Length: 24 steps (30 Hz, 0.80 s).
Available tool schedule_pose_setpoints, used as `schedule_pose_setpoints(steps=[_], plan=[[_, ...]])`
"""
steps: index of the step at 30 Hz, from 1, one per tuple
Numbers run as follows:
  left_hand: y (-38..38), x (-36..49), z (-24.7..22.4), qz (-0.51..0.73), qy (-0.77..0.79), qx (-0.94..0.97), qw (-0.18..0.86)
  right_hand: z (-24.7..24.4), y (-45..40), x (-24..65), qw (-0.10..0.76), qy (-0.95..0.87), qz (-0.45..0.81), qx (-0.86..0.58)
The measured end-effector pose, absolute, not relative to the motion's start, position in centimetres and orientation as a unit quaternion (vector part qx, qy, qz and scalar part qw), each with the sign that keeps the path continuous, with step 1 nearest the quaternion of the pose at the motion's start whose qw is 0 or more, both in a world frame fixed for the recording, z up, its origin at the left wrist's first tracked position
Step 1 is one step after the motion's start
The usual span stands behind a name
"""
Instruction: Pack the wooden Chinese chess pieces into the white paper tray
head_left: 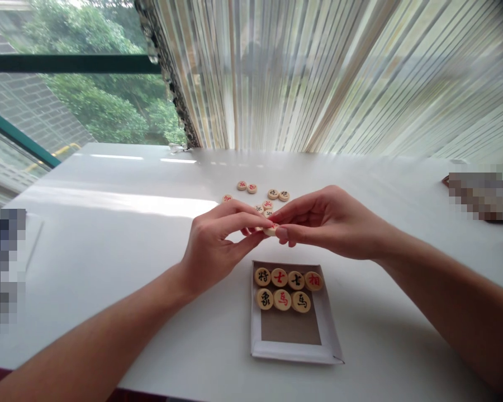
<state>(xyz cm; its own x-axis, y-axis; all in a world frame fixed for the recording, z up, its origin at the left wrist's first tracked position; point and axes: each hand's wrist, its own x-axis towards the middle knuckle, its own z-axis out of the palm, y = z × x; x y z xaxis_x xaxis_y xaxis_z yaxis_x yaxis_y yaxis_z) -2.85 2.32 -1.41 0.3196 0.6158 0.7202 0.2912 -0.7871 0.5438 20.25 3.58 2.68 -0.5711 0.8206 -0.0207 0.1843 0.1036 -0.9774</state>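
Note:
Above the box, my left hand and my right hand meet, both pinching a round wooden chess piece with a red mark between their fingertips. Just nearer to me lies an open shallow white box with a brown bottom. Inside it several pieces sit in two rows: the upper row begins with a black-marked piece and ends with a red-marked piece; the lower row holds three, the middle one a red-marked piece. Some loose pieces behind my fingers are partly hidden.
On the white table, beyond my hands, lie a red-marked pair and a black-marked pair. Striped curtains and a window stand behind the table. Blurred-out objects are at the far left and right edges.

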Motion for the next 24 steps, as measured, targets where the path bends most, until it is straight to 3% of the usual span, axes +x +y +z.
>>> schedule_pose_setpoints(steps=[5, 17, 24], plan=[[2.19, -2.79, -1.31, 0.506, 0.288, 0.794, 0.177, 2.74, 3.46, 20.33, 0.279, -0.681, 0.581, -0.348], [2.04, -2.25, -1.55, 0.487, 0.338, 0.640, 0.489, 2.82, 3.73, 20.25, 0.284, -0.673, 0.580, -0.360], [2.02, -2.13, -1.27, 0.479, 0.347, 0.588, 0.552, 3.07, 3.51, 20.30, 0.269, -0.630, 0.633, -0.360]])
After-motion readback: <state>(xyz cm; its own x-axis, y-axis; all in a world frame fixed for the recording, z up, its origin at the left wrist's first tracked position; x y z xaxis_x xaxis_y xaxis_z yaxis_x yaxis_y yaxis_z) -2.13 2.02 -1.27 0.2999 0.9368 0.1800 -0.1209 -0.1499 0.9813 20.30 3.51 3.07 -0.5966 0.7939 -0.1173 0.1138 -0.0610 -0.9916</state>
